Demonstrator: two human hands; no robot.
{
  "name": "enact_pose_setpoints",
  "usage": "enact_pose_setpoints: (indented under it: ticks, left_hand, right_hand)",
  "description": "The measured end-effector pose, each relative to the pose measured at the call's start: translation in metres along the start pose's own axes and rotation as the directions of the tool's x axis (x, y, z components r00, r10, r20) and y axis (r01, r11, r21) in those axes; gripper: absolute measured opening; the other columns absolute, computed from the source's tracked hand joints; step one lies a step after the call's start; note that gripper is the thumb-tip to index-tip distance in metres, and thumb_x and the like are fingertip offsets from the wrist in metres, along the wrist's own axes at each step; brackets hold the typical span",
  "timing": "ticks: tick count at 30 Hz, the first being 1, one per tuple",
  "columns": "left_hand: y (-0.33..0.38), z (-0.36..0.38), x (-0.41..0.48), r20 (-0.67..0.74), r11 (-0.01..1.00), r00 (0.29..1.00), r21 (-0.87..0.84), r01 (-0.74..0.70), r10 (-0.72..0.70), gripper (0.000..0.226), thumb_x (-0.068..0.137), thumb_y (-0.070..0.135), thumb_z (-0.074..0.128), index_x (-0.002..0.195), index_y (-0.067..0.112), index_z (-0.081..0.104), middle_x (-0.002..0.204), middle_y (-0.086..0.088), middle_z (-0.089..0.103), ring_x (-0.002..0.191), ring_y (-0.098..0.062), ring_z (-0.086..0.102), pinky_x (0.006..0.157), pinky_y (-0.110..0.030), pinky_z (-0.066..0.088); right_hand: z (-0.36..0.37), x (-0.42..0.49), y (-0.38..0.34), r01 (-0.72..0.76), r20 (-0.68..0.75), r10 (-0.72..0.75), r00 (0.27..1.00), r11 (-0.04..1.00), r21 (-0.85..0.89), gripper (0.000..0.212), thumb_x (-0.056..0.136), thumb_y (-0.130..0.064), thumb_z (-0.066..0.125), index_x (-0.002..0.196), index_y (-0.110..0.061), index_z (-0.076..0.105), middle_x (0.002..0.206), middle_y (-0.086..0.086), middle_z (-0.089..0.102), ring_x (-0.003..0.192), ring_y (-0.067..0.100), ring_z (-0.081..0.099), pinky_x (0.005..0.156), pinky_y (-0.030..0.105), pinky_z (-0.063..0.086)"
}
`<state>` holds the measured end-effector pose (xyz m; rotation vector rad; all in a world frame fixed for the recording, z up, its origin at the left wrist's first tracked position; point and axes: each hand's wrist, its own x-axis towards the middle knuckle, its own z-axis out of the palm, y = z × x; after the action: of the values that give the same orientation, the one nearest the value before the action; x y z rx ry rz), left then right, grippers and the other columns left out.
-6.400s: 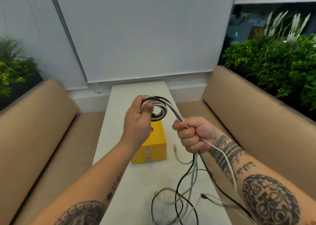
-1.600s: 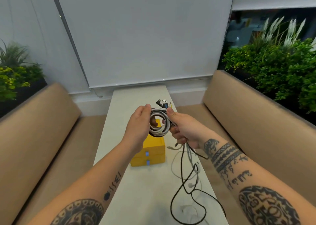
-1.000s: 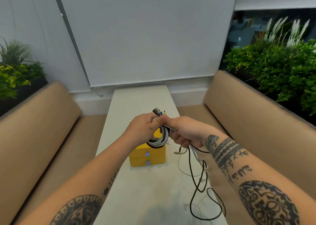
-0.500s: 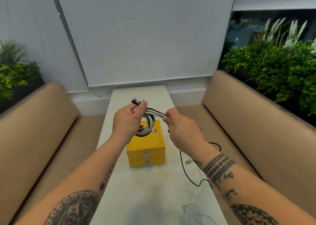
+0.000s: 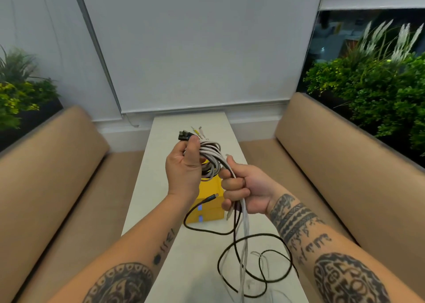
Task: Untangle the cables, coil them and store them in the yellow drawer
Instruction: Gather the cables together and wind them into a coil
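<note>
Nearest me: loose tails point(image 5: 245, 229) of black and white cable hang from my fist and sprawl in loops over the pale table point(image 5: 179, 270). Right hand point(image 5: 243, 190) is fisted round the whole bunch of strands, knuckles toward me, the cables entering at the top of the fist and leaving below it. Left hand point(image 5: 184, 169), just beyond and touching distance away, grips the coil point(image 5: 211, 157): thumb pressed across the front of the loops, fingers curled behind (fingertips hidden by the coil). Plugs point(image 5: 184, 135), dark ones and a few pale ones, poke out above that thumb. One black plug end dangles in front of the yellow drawer unit point(image 5: 210, 211), which sits on the table under my hands, both drawers shut as far as I can see. Tan benches point(image 5: 333, 164) flank the table. Beyond them: white blind point(image 5: 195, 45), green plants point(image 5: 379, 91) either side.
</note>
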<state>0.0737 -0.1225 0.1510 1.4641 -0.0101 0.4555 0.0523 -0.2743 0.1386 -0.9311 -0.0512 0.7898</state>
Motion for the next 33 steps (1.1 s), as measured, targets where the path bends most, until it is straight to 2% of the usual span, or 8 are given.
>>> enact_pose_setpoints:
  ticks: [4, 8, 12, 18, 24, 29, 31, 33]
  left_hand:
    - [-0.004, 0.005, -0.001, -0.071, 0.983, 0.990, -0.147, 0.110, -0.121, 0.034, 0.101, 0.036, 0.054, 0.074, 0.016, 0.056, 0.064, 0.003, 0.056, 0.054, -0.005, 0.053, 0.052, -0.021, 0.043]
    - [0.000, 0.012, -0.003, -0.067, 0.944, 0.972, -0.264, 0.199, -0.224, 0.029, 0.102, 0.035, 0.052, 0.081, 0.016, 0.059, 0.065, 0.003, 0.060, 0.054, -0.007, 0.056, 0.053, -0.022, 0.045]
    - [-0.004, 0.011, -0.002, -0.016, 0.909, 0.959, -0.326, 0.262, -0.282, 0.029, 0.101, 0.040, 0.052, 0.086, 0.016, 0.060, 0.079, -0.009, 0.060, 0.073, -0.021, 0.055, 0.065, -0.033, 0.043]
    - [-0.007, 0.004, 0.002, 0.083, 0.861, 0.932, -0.361, 0.358, -0.352, 0.039, 0.100, 0.048, 0.048, 0.106, 0.013, 0.064, 0.090, -0.009, 0.064, 0.080, -0.018, 0.060, 0.063, -0.030, 0.046]
    - [-0.010, -0.011, 0.002, 0.193, 0.939, 0.928, -0.074, 0.337, -0.318, 0.054, 0.095, 0.067, 0.041, 0.112, 0.025, 0.072, 0.109, -0.001, 0.074, 0.106, -0.020, 0.068, 0.092, -0.044, 0.054]
    - [-0.001, -0.031, 0.010, 0.278, 0.928, 0.900, 0.262, 0.264, -0.335, 0.059, 0.103, 0.059, 0.029, 0.098, 0.021, 0.075, 0.093, 0.000, 0.077, 0.087, -0.021, 0.070, 0.077, -0.039, 0.054]
    - [-0.001, -0.039, 0.017, 0.157, 0.926, 0.942, 0.287, 0.245, -0.298, 0.064, 0.103, 0.055, 0.030, 0.083, 0.016, 0.076, 0.083, -0.001, 0.076, 0.077, -0.022, 0.066, 0.073, -0.038, 0.052]
    - [-0.002, -0.046, 0.024, -0.039, 0.935, 0.997, 0.348, 0.077, -0.068, 0.049, 0.100, 0.046, 0.039, 0.076, 0.018, 0.070, 0.080, 0.005, 0.070, 0.079, -0.019, 0.062, 0.073, -0.035, 0.048]
  right_hand:
    - [0.015, 0.001, 0.001, 0.129, -0.222, -0.160, 0.962, 0.981, -0.148, 0.052, 0.073, -0.074, 0.059, 0.080, -0.023, 0.050, 0.059, -0.008, 0.011, 0.039, 0.008, 0.014, 0.058, 0.031, 0.039]
    - [0.022, 0.008, 0.004, 0.225, -0.312, -0.320, 0.894, 0.925, -0.305, 0.049, 0.065, -0.062, 0.071, 0.076, -0.021, 0.046, 0.054, -0.009, 0.022, 0.041, 0.009, 0.020, 0.057, 0.033, 0.036]
    - [0.025, 0.009, 0.006, 0.303, -0.221, -0.414, 0.883, 0.863, -0.404, 0.038, 0.066, -0.068, 0.067, 0.078, -0.032, 0.067, 0.060, -0.008, 0.023, 0.046, 0.010, 0.020, 0.055, 0.032, 0.036]
    - [0.027, 0.011, 0.003, 0.292, -0.226, -0.510, 0.830, 0.743, -0.603, 0.025, 0.081, -0.063, 0.061, 0.081, -0.039, 0.068, 0.056, -0.007, 0.030, 0.044, 0.011, 0.026, 0.050, 0.029, 0.038]
    - [0.020, 0.004, -0.014, 0.172, -0.254, -0.523, 0.814, 0.634, -0.754, 0.029, 0.095, -0.055, 0.058, 0.076, -0.034, 0.067, 0.054, -0.007, 0.036, 0.044, 0.012, 0.031, 0.048, 0.029, 0.040]
    - [0.010, -0.007, -0.029, 0.091, -0.246, -0.455, 0.856, 0.601, -0.794, 0.028, 0.098, -0.048, 0.056, 0.090, -0.022, 0.063, 0.052, -0.011, 0.035, 0.046, 0.011, 0.028, 0.046, 0.026, 0.038]
    - [0.007, -0.012, -0.032, 0.085, -0.246, -0.444, 0.862, 0.604, -0.792, 0.027, 0.099, -0.046, 0.056, 0.089, -0.022, 0.063, 0.052, -0.011, 0.034, 0.048, 0.012, 0.026, 0.045, 0.026, 0.037]
    - [0.007, -0.016, -0.034, 0.081, -0.235, -0.434, 0.870, 0.596, -0.799, 0.028, 0.099, -0.046, 0.055, 0.090, -0.021, 0.062, 0.052, -0.010, 0.035, 0.049, 0.013, 0.026, 0.046, 0.025, 0.038]
